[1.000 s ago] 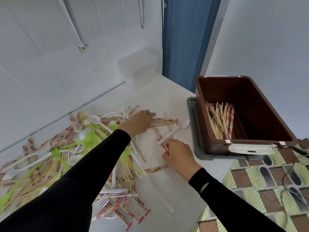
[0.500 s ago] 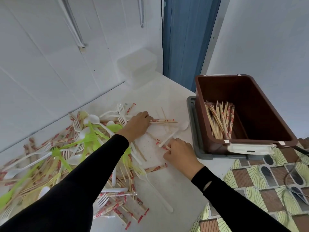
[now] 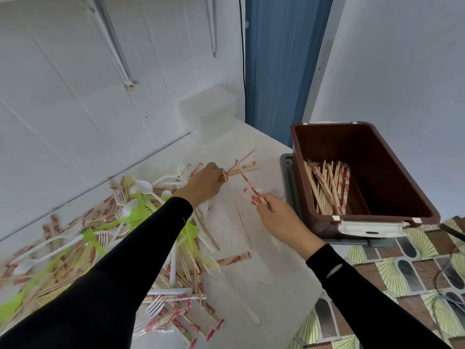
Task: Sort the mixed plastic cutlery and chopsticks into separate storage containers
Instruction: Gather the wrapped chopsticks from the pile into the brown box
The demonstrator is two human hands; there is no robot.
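A mixed pile of white and green plastic cutlery and wrapped chopsticks (image 3: 105,230) covers the left of the white counter (image 3: 264,273). My left hand (image 3: 205,183) grips a fanned bunch of chopsticks (image 3: 242,167) lifted off the counter. My right hand (image 3: 279,217) pinches a red-printed wrapped pair of chopsticks (image 3: 251,187), tilted up toward the bunch. The brown storage bin (image 3: 402,187) at the right holds several sorted chopsticks (image 3: 327,187).
The brown bin sits on a grey tray (image 3: 286,172). A clear plastic container (image 3: 208,112) stands against the wall at the back. A patterned cloth (image 3: 402,273) covers the surface at lower right, with a dark cable (image 3: 453,230) on it. A white spoon (image 3: 236,295) lies near the front.
Both hands have lifted off the counter. The left hand raised its bunch of chopsticks, and the right hand picked up a wrapped pair and brought it toward the bunch.
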